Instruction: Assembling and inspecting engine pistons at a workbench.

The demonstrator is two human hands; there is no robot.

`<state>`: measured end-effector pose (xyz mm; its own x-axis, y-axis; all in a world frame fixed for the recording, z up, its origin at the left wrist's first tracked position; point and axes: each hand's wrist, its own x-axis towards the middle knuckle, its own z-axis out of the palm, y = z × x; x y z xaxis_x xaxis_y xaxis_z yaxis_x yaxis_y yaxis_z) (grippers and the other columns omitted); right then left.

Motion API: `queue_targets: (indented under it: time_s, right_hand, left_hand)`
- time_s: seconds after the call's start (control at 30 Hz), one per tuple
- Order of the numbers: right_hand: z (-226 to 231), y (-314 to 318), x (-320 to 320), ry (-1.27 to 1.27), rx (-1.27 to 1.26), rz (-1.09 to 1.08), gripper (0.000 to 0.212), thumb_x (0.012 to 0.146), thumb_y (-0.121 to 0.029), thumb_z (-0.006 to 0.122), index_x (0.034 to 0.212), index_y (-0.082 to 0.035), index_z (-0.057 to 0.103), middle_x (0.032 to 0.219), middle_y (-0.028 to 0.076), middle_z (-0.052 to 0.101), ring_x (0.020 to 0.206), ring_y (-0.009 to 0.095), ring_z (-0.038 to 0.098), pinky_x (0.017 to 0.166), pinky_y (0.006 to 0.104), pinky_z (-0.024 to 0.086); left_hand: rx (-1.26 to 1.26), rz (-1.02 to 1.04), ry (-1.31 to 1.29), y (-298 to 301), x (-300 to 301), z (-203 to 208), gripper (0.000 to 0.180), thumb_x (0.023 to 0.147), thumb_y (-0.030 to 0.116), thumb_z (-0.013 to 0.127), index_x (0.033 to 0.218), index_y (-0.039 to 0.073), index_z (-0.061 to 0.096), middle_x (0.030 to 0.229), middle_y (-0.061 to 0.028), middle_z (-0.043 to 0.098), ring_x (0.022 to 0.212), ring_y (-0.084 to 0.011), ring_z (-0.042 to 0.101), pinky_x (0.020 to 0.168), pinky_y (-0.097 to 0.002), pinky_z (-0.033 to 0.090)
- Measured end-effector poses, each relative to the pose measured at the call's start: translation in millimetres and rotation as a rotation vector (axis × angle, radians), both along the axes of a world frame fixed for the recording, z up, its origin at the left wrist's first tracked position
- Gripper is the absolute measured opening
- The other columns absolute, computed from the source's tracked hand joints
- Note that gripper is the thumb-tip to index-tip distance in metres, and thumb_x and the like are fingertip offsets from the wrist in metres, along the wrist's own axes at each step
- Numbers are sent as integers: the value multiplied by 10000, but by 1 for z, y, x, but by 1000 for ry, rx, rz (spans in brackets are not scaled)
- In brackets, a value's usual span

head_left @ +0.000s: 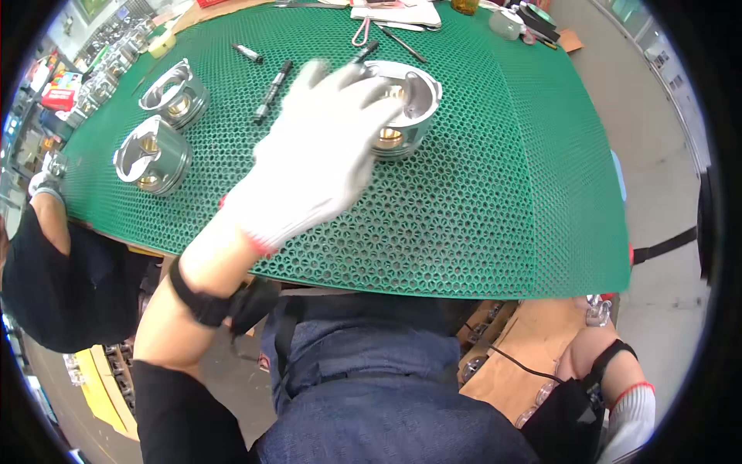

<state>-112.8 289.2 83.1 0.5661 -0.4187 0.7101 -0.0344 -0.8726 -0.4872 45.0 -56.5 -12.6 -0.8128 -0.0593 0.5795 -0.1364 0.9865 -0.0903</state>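
Note:
My left hand [325,147], in a white knitted glove with a red cuff edge, is over the green mat [464,232], slightly blurred, its fingers apart. Its thumb side overlaps the near left wall of a silver piston [421,97] with a brass-coloured bore; whether it touches is unclear. A black marker [367,52] lies just past the fingertips. My right hand [630,429], gloved likewise, hangs low at the lower right, beyond the mat's edge; its fingers are out of view. Two more pistons, one farther [182,97] and one nearer [170,158], stand left of my left hand.
Another black marker [273,93] and a white-and-black one [247,52] lie on the mat. White cloths [398,14] and a glass jar [506,25] are at the far edge. At far left, another person's gloved hand [44,183] is beside a metal part. Cardboard [525,340] with metal parts is below.

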Motion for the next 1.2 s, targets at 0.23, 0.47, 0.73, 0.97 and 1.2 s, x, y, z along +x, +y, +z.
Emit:
queue_targets:
  time_s: [0.23, 0.47, 0.73, 0.97, 1.2]
  right_hand:
    - [-109, -41, 12, -613, 479, -165, 253, 911, -191, 582, 1041, 19, 639, 952, 148, 675, 711, 194, 641, 609, 334, 518]
    - [-168, -58, -17, -1127, 1002, -586, 418, 934, -267, 617, 1199, 45, 536, 657, 116, 603, 418, 118, 504, 347, 218, 365]
    - [-194, -77, -25, -1162, 941, -528, 446, 987, -213, 539, 1338, 34, 417, 680, 56, 506, 380, 75, 375, 326, 218, 318]
    - [-195, -77, -17, -1164, 816, -594, 468, 981, -211, 543, 1379, -18, 389, 633, 28, 407, 373, 78, 294, 337, 224, 275]
    - [-196, -73, -10, -1138, 896, -763, 415, 952, -172, 550, 1317, 8, 469, 726, 46, 537, 429, 79, 404, 363, 204, 334]
  left_hand:
    - [40, 256, -144, -21, -25, -34, 211, 815, 166, 590, 981, 42, 635, 821, -186, 675, 698, -349, 666, 653, -448, 551]
    - [1223, 354, 286, 28, 99, -73, 240, 785, 31, 689, 1025, 32, 680, 926, -126, 716, 837, -245, 705, 749, -316, 544]
    - [1295, 471, 607, 69, 162, -161, 369, 842, 130, 695, 1166, -6, 584, 1053, -158, 677, 922, -240, 685, 792, -319, 539]
    - [716, 400, 200, 61, 178, -159, 286, 815, 126, 668, 1078, 17, 641, 1015, -163, 674, 895, -308, 679, 800, -361, 545]
    - [123, -48, -75, 39, 119, -28, 356, 749, 158, 714, 1083, 85, 615, 1066, -114, 634, 970, -313, 640, 906, -500, 485]
